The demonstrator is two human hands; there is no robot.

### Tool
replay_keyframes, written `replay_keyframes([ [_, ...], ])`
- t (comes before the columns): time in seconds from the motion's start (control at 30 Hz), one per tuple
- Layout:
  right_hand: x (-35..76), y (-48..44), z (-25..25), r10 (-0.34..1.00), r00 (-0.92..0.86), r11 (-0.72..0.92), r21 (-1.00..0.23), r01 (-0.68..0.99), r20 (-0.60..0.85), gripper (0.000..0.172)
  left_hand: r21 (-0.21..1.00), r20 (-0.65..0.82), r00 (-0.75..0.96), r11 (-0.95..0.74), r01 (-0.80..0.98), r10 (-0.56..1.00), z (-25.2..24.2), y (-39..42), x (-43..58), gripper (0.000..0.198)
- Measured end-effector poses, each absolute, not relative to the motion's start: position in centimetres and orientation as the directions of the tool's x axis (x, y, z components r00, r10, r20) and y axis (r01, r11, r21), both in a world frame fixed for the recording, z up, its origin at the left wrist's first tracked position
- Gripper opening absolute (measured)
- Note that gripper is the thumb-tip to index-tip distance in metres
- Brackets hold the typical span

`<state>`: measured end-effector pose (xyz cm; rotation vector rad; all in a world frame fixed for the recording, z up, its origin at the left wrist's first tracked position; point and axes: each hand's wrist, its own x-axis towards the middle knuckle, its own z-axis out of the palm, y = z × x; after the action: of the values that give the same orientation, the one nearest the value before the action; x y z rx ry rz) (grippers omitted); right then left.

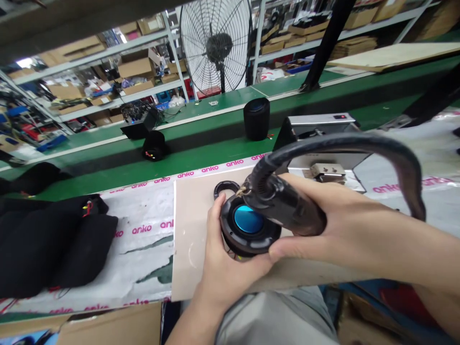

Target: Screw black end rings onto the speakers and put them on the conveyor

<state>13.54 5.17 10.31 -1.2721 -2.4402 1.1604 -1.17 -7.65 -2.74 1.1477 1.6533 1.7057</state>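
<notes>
My left hand [224,261] wraps around a round black speaker part [247,230] with a shiny blue centre, holding it from below over a beige board [190,239]. My right hand [338,225] grips a dark cylindrical power tool [287,203], its tip pressed at the part's upper rim. A thick black cable [359,141] arcs from the tool's back over my right wrist. A black ring [224,188] lies on the board just behind the part.
Black fabric covers [53,244] are piled at the left on printed plastic sheeting. A black cylindrical speaker [256,119] and a smaller black piece [154,145] stand on the green conveyor. A metal box [323,139] sits behind my hands. A standing fan [215,45] and shelves of cartons lie beyond.
</notes>
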Motion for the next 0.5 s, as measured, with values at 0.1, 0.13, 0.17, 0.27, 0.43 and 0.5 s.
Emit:
replay_keyframes([
  [0.1,13.5,5.4,9.8,0.733,-0.662,0.416,-0.668,0.618,-0.156,0.071,0.975,0.199,-0.526,-0.114,0.189,0.827,-2.6,-7.7,-1.2,0.109],
  [0.13,13.5,5.5,9.7,0.733,-0.659,0.411,-0.662,0.627,-0.170,0.072,0.976,0.194,-0.523,-0.110,0.186,0.830,-2.4,-7.8,-1.3,0.109],
  [0.17,13.4,5.5,9.8,0.736,-0.647,0.389,-0.658,0.645,-0.199,0.073,0.977,0.189,-0.515,-0.108,0.184,0.836,-2.2,-7.8,-1.3,0.109],
  [0.27,13.2,5.5,10.1,0.742,-0.614,0.344,-0.633,0.693,-0.268,0.078,0.982,0.169,-0.493,-0.101,0.162,0.853,-1.5,-7.8,-1.7,0.110],
  [0.43,13.2,6.1,9.7,0.675,-0.707,0.474,-0.609,0.636,-0.212,0.075,0.988,0.154,-0.477,-0.125,0.093,0.865,-1.0,-7.5,-2.0,0.108],
  [0.5,13.3,6.4,9.5,0.669,-0.714,0.482,-0.610,0.628,-0.206,0.076,0.990,0.135,-0.464,-0.136,0.031,0.875,-1.0,-7.3,-2.1,0.109],
])
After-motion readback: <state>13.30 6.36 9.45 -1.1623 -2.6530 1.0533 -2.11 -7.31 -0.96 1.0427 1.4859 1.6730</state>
